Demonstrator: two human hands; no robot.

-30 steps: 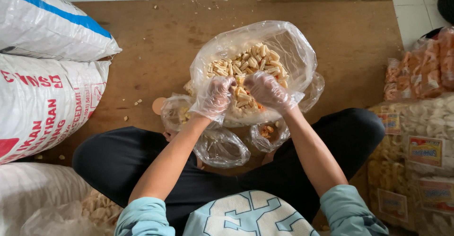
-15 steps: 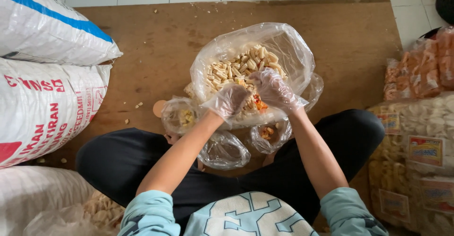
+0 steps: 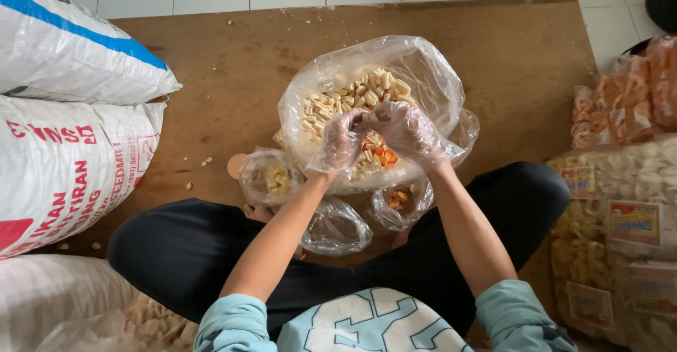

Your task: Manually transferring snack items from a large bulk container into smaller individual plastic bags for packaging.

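While gloved hands meet over the big clear bag (image 3: pixel 430 77) | left hand (image 3: pixel 343 139) and right hand (image 3: pixel 409 132) — each grip pinched on crackers (image 3: pixel 356 95) | best kept low over the bag's mouth.

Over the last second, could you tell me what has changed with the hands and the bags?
Both gloved hands, left hand and right hand, drew together over the large clear bag of pale crackers; their fingertips now meet. The small bags and white sacks stayed put.
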